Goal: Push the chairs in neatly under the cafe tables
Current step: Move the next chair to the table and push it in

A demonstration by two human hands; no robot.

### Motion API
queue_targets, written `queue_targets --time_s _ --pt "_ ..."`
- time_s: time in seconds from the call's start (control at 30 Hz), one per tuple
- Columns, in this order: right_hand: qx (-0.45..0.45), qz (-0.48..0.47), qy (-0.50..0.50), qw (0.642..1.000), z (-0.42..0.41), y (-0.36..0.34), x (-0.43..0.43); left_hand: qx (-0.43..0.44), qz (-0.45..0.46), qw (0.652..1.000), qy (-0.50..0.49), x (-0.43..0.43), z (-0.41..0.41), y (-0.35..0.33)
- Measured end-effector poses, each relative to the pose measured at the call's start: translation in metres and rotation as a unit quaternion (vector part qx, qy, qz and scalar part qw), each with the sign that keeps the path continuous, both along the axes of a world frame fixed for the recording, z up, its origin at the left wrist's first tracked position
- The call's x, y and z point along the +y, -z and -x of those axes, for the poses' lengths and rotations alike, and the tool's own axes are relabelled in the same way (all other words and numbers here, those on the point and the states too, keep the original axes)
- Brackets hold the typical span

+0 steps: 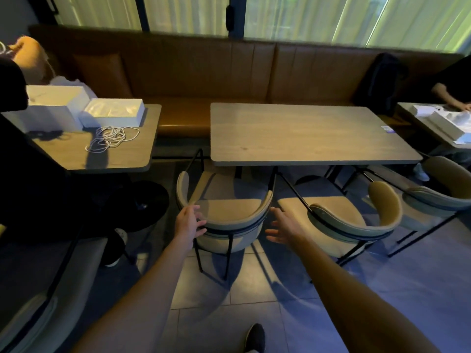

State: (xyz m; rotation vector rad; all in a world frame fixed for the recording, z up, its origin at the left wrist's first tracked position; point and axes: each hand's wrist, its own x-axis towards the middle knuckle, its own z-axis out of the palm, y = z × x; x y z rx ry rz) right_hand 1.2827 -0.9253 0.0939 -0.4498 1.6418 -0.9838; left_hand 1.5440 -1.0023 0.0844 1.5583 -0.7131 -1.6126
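Observation:
A beige chair with a curved backrest (230, 225) stands in front of the long cafe table (305, 133), its seat partly under the table's left end. My left hand (188, 224) rests on the left end of that backrest, fingers spread and not wrapped around it. My right hand (281, 226) hovers open just right of the backrest, apart from it. A second beige chair (356, 225) stands to the right, turned at an angle, its seat outside the table edge.
A brown bench (204, 72) runs behind the tables. The left table (122, 154) holds white boxes and a coiled white cable, and a person in black stands beside it. A third chair (438, 197) and a seated person's hand are at the right. My shoe shows below.

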Motion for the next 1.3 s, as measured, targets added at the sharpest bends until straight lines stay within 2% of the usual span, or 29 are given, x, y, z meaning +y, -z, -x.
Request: queue_targets --time_s 0.23,0.37,0.57,0.9,1.03,1.1,1.3 --pt "0.022 -0.054 -0.006 0.998 0.029 0.057 -0.076 -0.049 -0.025 0.997 -0.053 -0.056 0.016 0.030" --pt "0.026 -0.102 -0.021 0.994 0.024 0.085 -0.097 -0.108 -0.060 0.989 -0.076 -0.065 0.001 0.059" --pt "0.001 -0.161 -0.016 0.987 -0.006 0.112 -0.115 -0.145 -0.128 0.979 -0.065 -0.086 -0.032 0.103" --pt "-0.104 -0.202 0.089 0.970 -0.081 0.157 -0.145 -0.063 -0.210 0.976 0.009 -0.147 -0.027 0.154" --pt "-0.084 -0.180 0.159 0.967 -0.086 0.166 -0.156 -0.045 -0.239 0.970 0.007 -0.155 -0.009 0.167" --pt "-0.085 -0.188 0.171 0.963 -0.087 0.169 -0.159 -0.062 -0.231 0.971 -0.001 -0.154 -0.003 0.171" --pt "-0.013 -0.194 0.196 0.961 -0.088 0.174 -0.166 -0.078 -0.227 0.970 -0.031 -0.164 0.009 0.176"
